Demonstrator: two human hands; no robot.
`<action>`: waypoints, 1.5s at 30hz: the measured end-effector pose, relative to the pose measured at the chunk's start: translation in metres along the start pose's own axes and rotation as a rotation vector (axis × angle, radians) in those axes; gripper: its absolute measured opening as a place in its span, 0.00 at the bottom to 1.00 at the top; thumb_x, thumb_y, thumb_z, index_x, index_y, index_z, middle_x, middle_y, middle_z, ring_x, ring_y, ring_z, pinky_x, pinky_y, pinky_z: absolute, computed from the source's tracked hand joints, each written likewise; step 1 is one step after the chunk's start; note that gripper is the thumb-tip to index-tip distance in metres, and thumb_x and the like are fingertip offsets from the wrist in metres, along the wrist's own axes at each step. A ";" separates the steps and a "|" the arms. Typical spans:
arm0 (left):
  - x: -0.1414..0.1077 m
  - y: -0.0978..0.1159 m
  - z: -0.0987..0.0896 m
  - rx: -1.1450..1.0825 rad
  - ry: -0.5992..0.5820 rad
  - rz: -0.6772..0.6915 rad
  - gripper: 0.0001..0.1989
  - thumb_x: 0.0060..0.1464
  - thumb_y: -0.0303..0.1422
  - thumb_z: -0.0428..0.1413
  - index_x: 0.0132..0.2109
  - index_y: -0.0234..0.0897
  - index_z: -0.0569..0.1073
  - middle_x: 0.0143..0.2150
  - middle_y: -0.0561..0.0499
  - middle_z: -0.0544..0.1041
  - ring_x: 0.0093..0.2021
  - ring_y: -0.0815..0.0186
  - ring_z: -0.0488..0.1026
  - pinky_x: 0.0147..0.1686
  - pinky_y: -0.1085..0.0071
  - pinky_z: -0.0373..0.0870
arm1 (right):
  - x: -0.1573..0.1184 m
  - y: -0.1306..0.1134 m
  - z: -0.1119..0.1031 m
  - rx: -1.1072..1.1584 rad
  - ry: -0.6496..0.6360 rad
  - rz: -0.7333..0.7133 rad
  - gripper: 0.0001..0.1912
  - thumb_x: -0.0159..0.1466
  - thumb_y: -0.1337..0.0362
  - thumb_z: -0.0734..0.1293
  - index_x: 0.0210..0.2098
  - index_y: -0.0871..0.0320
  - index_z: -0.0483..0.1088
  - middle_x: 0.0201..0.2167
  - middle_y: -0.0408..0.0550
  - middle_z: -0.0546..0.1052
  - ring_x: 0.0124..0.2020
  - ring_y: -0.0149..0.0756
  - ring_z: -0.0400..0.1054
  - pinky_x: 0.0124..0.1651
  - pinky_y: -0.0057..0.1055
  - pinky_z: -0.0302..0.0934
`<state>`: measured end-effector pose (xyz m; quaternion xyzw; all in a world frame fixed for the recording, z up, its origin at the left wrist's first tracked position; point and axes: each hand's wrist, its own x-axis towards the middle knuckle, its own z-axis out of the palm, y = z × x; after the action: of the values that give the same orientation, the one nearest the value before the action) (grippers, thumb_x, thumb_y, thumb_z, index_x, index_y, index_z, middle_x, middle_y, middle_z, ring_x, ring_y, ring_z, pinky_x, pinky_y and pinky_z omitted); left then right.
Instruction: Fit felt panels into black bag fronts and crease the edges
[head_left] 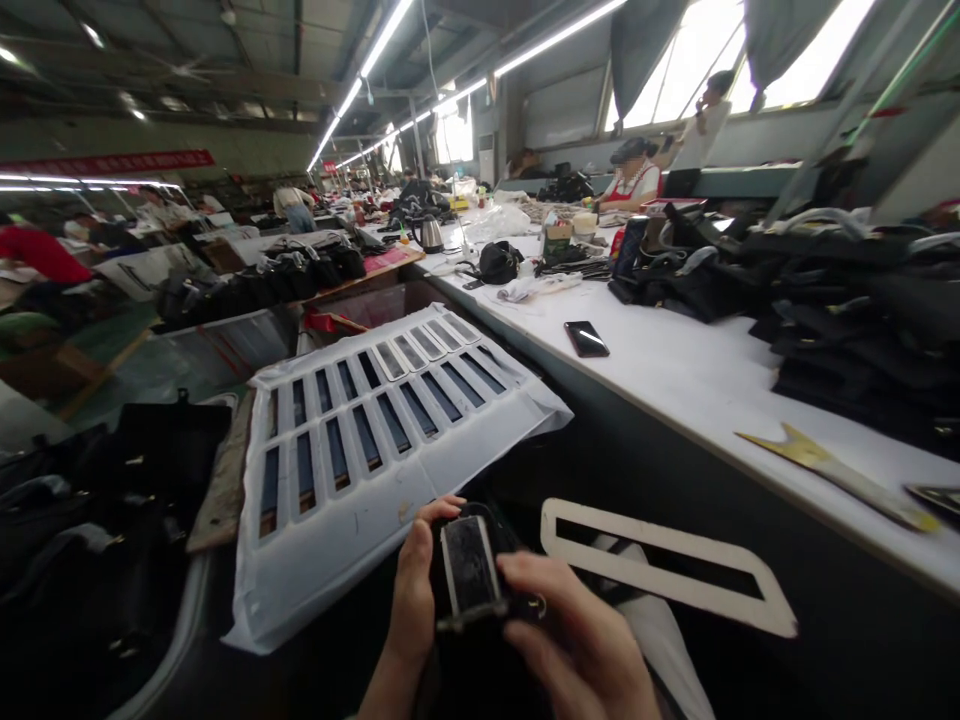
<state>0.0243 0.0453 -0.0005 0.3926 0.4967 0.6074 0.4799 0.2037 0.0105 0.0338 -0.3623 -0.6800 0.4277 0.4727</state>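
Low in the middle of the head view, a small black piece (470, 567) with a dark rectangular face and pale edges is held between my hands. My left hand (415, 575) wraps its left side, fingertips over the top. Thumb and fingers of my right hand (577, 625) grip the right side, near a small shiny metal part. What kind of piece it is, I cannot make out. Just right of my hands lies a cream frame (774, 602) with one long slot. Beyond my left hand is a white sheet-covered board (375, 525) with two rows of slots, several holding pale-edged strips.
A long white worktable (660, 385) runs along the right, bearing a phone (586, 339), a yellowed forked tool (840, 475) and piled black bags (862, 300). More black bags (165, 450) lie at left. A person in a red apron (634, 185) sits farther back.
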 end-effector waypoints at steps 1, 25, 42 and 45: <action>-0.001 0.000 0.000 -0.048 -0.005 -0.012 0.25 0.63 0.54 0.42 0.42 0.40 0.73 0.53 0.46 0.72 0.52 0.55 0.70 0.54 0.59 0.66 | 0.009 0.004 0.000 0.058 0.035 0.148 0.14 0.64 0.65 0.67 0.50 0.52 0.71 0.41 0.48 0.78 0.44 0.40 0.72 0.47 0.35 0.67; 0.001 -0.002 -0.015 0.143 0.116 -0.057 0.18 0.54 0.50 0.59 0.44 0.44 0.72 0.50 0.54 0.73 0.50 0.62 0.71 0.48 0.71 0.68 | 0.018 0.020 0.033 0.053 0.133 0.529 0.07 0.57 0.66 0.64 0.28 0.54 0.58 0.24 0.38 0.63 0.27 0.31 0.56 0.31 0.29 0.51; 0.001 0.006 -0.013 0.272 0.151 -0.093 0.20 0.57 0.50 0.55 0.48 0.41 0.71 0.48 0.50 0.75 0.52 0.55 0.72 0.53 0.61 0.64 | 0.047 0.031 0.053 0.042 0.124 0.224 0.18 0.68 0.62 0.61 0.54 0.56 0.73 0.43 0.53 0.79 0.45 0.41 0.74 0.50 0.37 0.68; 0.003 0.004 -0.029 0.287 0.262 -0.103 0.21 0.54 0.50 0.57 0.48 0.41 0.72 0.48 0.49 0.77 0.52 0.54 0.72 0.54 0.59 0.64 | 0.022 0.048 0.046 -0.125 0.041 0.318 0.21 0.62 0.59 0.67 0.55 0.53 0.74 0.48 0.55 0.77 0.50 0.46 0.72 0.53 0.41 0.66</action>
<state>-0.0046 0.0413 -0.0018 0.3486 0.6557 0.5511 0.3806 0.1576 0.0367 -0.0117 -0.5025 -0.6298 0.4464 0.3893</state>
